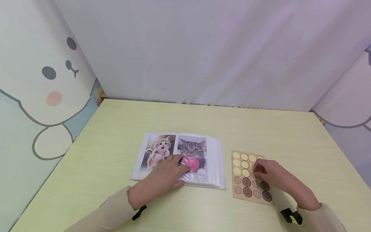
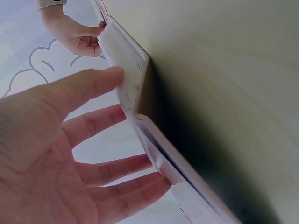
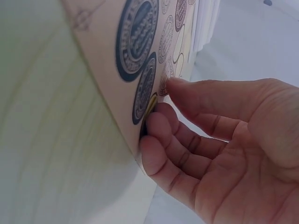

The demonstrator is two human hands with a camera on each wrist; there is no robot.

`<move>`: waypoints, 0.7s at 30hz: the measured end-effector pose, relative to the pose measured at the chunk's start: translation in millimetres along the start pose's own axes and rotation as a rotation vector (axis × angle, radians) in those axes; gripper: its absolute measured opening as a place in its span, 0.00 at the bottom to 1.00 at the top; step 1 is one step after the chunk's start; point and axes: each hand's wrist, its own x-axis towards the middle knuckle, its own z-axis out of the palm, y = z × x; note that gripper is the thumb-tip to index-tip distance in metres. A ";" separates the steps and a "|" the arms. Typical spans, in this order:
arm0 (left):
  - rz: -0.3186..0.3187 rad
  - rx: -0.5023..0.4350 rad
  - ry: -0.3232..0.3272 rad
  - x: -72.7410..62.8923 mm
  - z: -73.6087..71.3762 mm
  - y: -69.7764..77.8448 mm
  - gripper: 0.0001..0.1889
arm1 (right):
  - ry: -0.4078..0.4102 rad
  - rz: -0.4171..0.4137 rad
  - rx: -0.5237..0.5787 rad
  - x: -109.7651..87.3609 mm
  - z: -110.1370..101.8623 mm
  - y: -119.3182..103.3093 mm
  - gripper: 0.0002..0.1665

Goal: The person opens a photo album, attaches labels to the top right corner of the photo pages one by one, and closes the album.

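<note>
An open photo album (image 1: 215,161) shows two cat pictures behind clear sleeves, the left one with a round brown sticker (image 1: 171,138) in its corner. My left hand (image 1: 163,172) rests across the lower middle of the album. In the left wrist view its fingers are spread and touch the pages (image 2: 122,58). To the album's right lies a brown sheet of round stickers (image 1: 242,196). The right hand (image 1: 273,174) is at the sheet's right side, its fingers bent and its thumb touching near a pale sticker (image 3: 166,77). Whether a sticker is pinched between them is hidden.
Both items lie on a pale yellow-green table (image 1: 116,122). A white curtain (image 1: 188,51) hangs behind its far edge. Cartoon-printed cloth (image 1: 52,106) stands at the left, with more at the right.
</note>
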 end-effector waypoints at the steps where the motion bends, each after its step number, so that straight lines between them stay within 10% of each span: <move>1: 0.001 0.000 0.001 -0.4 0.3 -0.1 0.22 | 0.000 0.000 -0.006 0.4 0.2 0.0 0.06; 21: 0.017 0.019 0.018 -0.9 1.3 -1.0 0.22 | -0.037 -0.001 -0.024 1.6 -1.1 -1.3 0.07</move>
